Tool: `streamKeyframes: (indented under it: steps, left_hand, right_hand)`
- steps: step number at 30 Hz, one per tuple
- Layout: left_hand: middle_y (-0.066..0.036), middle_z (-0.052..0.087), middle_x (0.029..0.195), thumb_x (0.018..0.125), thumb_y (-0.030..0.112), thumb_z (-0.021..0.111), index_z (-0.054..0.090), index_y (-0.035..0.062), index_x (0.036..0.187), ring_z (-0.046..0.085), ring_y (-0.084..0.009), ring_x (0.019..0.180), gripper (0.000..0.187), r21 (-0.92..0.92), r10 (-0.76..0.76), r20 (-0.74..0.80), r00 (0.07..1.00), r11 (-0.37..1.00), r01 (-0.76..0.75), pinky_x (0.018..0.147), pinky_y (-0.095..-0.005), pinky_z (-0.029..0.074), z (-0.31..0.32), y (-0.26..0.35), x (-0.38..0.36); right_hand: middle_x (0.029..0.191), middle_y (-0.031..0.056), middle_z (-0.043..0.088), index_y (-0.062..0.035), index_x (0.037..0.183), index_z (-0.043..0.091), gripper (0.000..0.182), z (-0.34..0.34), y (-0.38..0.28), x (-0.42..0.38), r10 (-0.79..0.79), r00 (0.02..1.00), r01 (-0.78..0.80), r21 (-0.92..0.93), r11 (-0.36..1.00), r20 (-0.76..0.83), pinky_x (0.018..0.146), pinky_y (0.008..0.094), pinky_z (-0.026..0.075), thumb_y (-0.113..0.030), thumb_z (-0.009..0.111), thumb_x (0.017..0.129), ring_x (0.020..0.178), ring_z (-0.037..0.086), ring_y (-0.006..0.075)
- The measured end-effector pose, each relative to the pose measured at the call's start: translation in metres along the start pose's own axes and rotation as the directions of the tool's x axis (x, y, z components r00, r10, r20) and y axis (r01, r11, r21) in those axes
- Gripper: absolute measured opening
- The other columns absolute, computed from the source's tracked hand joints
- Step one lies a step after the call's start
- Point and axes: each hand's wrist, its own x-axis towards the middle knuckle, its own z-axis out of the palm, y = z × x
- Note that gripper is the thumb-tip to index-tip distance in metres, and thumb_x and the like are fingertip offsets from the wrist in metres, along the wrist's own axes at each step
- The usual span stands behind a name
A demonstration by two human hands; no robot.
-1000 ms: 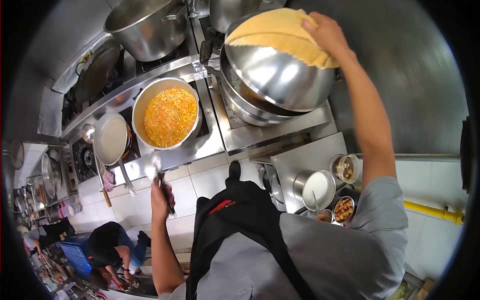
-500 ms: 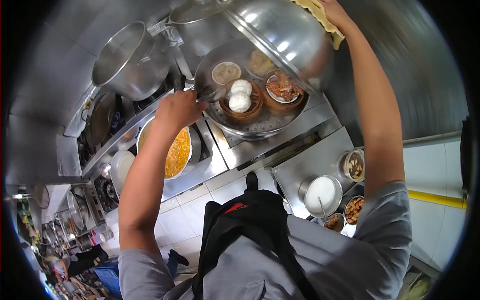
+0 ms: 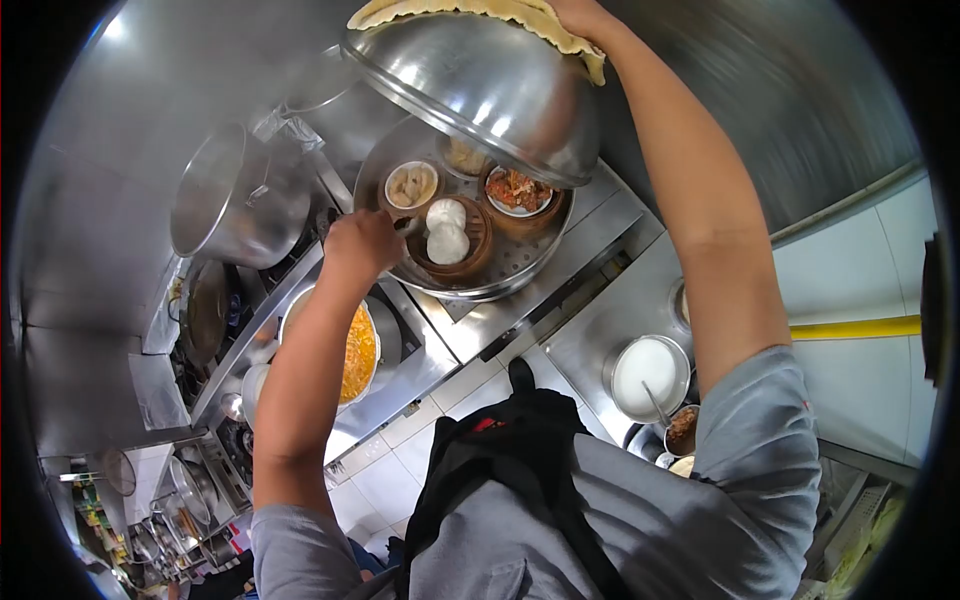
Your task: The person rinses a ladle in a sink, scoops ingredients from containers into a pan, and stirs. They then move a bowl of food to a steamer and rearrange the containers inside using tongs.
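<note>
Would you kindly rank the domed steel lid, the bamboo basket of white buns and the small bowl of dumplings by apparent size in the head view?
1. Domed steel lid, by far the largest, though it is lifted nearer the camera.
2. Bamboo basket of white buns.
3. Small bowl of dumplings, somewhat smaller than the basket.

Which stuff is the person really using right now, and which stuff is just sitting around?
Using:
- right hand holding a yellow cloth on the raised steamer lid
- left hand reaching into the steamer
- bamboo basket of white buns

Sitting around:
- pot of orange food
- big steel pot
- bowl of white liquid
</note>
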Motion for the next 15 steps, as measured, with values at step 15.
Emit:
streamKeyframes:
  steps: [15]
  left_hand:
    - [-0.019, 0.070, 0.113, 0.084, 0.048, 0.064, 0.071, 0.0058, 0.112, 0.066, -0.0343, 0.109, 0.051, 0.039, -0.089, 0.037, 0.995, 0.995, 0.088, 0.093, -0.0446, 0.052, -0.035, -0.039, 0.037]
  right_hand:
    - [0.108, 0.0163, 0.072, -0.0024, 0.111, 0.070, 0.038, 0.001, 0.009, 0.009, -0.057, 0.998, 0.057, -0.054, 0.997, -0.004, 0.087, 0.0385, 0.049, -0.035, 0.056, 0.098, 0.097, 0.066, 0.0247]
